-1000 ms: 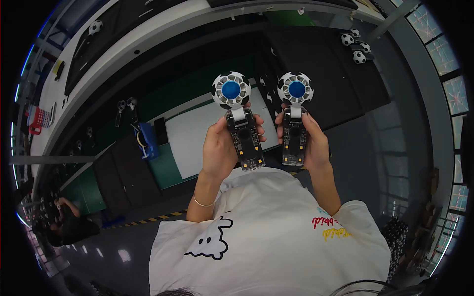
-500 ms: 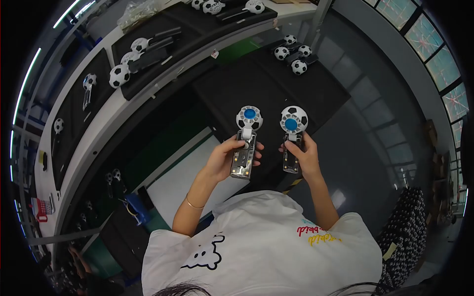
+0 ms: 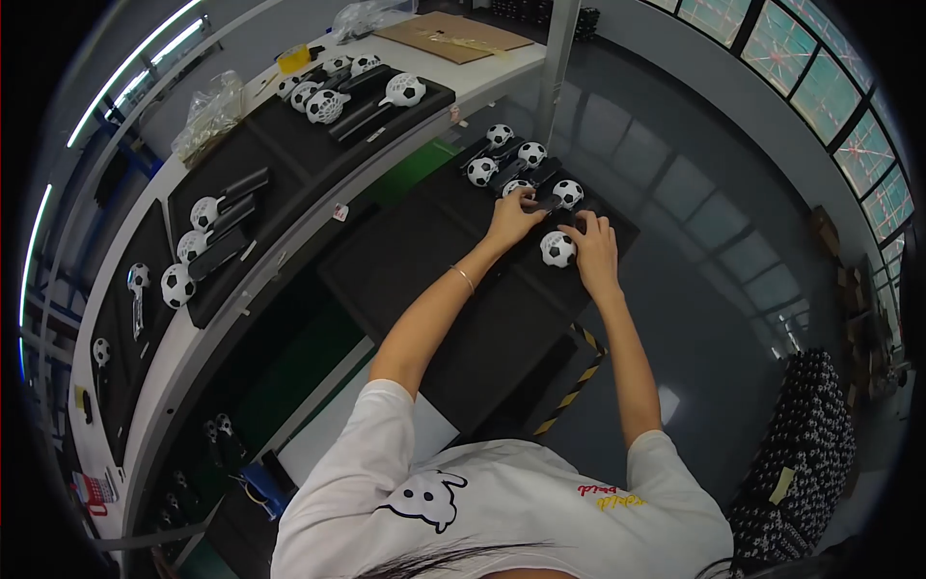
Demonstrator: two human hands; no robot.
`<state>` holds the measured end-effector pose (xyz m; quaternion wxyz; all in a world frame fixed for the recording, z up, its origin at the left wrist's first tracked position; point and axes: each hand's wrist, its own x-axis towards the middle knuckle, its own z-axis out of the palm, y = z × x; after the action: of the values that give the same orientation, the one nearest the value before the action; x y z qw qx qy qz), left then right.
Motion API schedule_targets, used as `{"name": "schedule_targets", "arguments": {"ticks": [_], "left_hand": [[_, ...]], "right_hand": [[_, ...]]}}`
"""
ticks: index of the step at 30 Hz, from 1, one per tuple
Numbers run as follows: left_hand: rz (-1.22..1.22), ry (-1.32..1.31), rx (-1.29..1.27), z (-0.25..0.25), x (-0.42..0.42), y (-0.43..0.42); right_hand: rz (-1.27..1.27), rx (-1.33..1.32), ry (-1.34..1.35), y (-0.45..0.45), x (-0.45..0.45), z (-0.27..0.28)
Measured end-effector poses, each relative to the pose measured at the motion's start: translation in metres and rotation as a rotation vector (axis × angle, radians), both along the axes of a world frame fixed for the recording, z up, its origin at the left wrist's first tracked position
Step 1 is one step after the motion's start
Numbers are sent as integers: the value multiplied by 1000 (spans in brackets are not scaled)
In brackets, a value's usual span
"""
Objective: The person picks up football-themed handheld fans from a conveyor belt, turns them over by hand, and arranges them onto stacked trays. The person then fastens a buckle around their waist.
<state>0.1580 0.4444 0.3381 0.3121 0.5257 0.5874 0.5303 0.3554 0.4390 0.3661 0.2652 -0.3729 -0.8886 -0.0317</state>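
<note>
My left hand [image 3: 513, 218] is stretched forward over the black mat, fingers closed around the dark handle of a handheld fan whose soccer-ball head [image 3: 567, 194] points right. Just to the right, my right hand [image 3: 595, 253] has its bent fingers on the handle of a second handheld fan, with its soccer-ball head [image 3: 558, 249] facing up beside the fingers. Both fans are down at the group on the mat. More soccer-ball fans [image 3: 499, 135] lie there side by side, one ball partly behind my left fingers. My hands hide most of the two handles.
The black mat [image 3: 434, 280] covers the surface in front of me. A white-edged bench [image 3: 318, 217] on the left carries more fans [image 3: 177, 287], plastic bags [image 3: 209, 114] and cardboard [image 3: 453, 37]. Striped floor tape [image 3: 574, 391] and a patterned pile [image 3: 799, 463] are to the right.
Both hands have moved forward and away from my body, carrying the two fans from in front of my chest to the group on the mat. The view has shifted too.
</note>
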Motion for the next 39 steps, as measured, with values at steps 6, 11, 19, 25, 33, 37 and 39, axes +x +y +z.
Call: {"name": "schedule_targets", "arguments": {"ticks": [6, 11, 19, 25, 33, 37, 39], "left_hand": [[265, 187, 225, -29, 22, -36], [99, 338, -214, -17, 25, -42], [-29, 494, 38, -36, 13, -48], [-253, -91, -30, -7, -15, -149], [506, -679, -31, -46, -78, -433], [842, -197, -519, -104, -88, -562], [840, 30, -873, -120, -73, -606]], "right_hand": [[-49, -577, 681, 1, -11, -49], [-23, -508, 632, -9, -19, -51], [-223, -587, 584, -5, -30, -53], [-181, -480, 644, -75, -26, -34], [153, -437, 719, -259, -18, -38], [462, -507, 734, -310, -53, -39], [663, -808, 603, -328, -79, -34]]}}
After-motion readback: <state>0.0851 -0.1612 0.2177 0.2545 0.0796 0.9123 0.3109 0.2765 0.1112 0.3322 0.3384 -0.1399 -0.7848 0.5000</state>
